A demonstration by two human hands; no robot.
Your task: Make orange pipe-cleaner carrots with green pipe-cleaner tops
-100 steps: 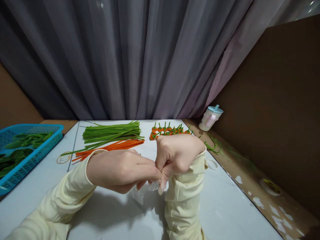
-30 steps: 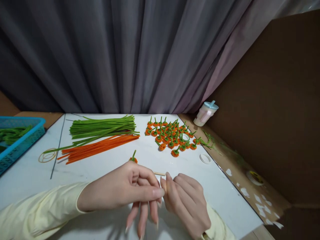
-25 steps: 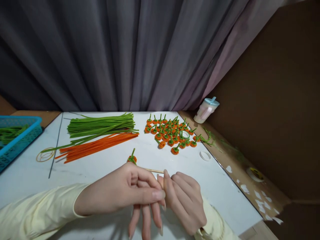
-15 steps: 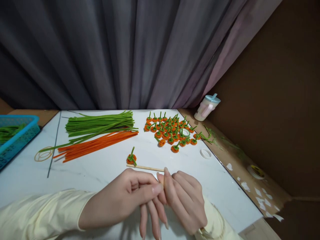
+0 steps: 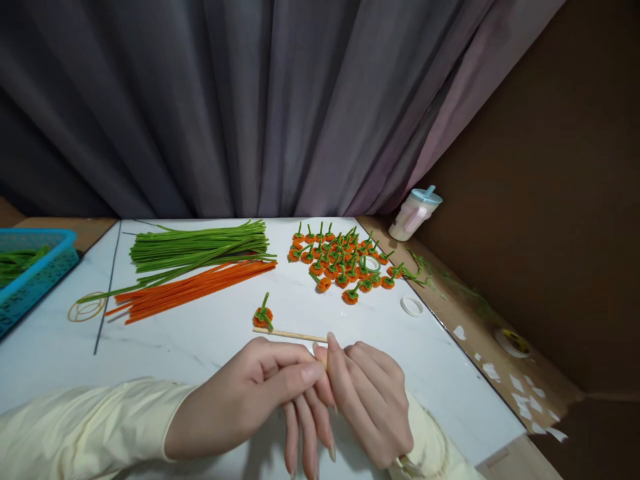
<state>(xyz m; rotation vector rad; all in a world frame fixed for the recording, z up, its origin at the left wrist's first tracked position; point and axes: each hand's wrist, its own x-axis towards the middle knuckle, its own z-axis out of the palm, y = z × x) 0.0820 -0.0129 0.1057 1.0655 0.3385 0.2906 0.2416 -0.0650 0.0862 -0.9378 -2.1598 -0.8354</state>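
Note:
My left hand (image 5: 260, 390) and my right hand (image 5: 367, 400) meet above the near part of the white table, fingertips touching. The left thumb and index finger are pinched together, its other fingers hanging down. My right hand is curled, thumb and fingertips pressed close to the left ones. Whatever lies between the fingertips is hidden. Just beyond them is a thin wooden stick (image 5: 290, 335), its right end disappearing behind the right fingertips; I cannot tell whether they touch it. A small orange pipe-cleaner pumpkin with a green stem (image 5: 263, 317) sits at the stick's left end.
Green pipe cleaners (image 5: 200, 247) and orange pipe cleaners (image 5: 200, 293) lie at left-centre. Several finished pumpkins (image 5: 343, 257) cluster back right, near a white tape ring (image 5: 411, 307). A blue basket (image 5: 60, 263) stands left, a lidded cup (image 5: 415, 213) back right, paper scraps (image 5: 491, 372) right.
My left hand has shifted slightly to the right, its lower fingers with it. My right hand and the things on the table look the same.

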